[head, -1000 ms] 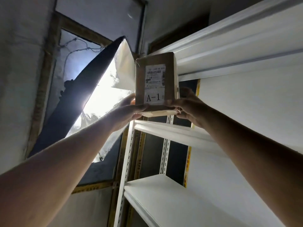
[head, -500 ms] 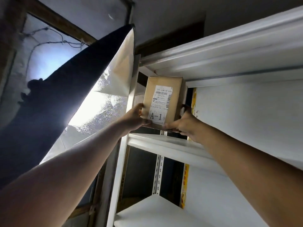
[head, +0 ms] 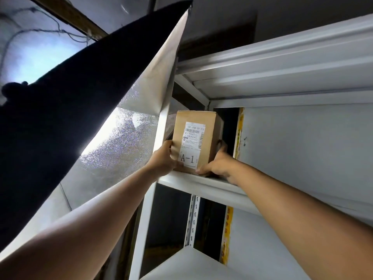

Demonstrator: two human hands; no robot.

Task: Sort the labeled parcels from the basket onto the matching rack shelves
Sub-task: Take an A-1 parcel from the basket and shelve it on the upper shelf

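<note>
At the left end of the upper shelf (head: 203,181), in the head view: cardboard parcel (head: 194,141) marked A-1, upright, base near the front lip. Gripped low on both sides, left hand (head: 164,158) with fingers curled round the left edge, right hand (head: 217,164) wrapped round the right corner. Likely risk: release too near the lip, then a forward tip off the shelf; also a snag against the rack post (head: 161,126).

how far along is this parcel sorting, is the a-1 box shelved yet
Nearly shelved: the A-1 parcel stands upright at the left end of a white rack shelf, though the left hand and right hand both grip its lower corners. Left: letting go. The basket is out of view, so remaining parcels can't be counted.
</note>
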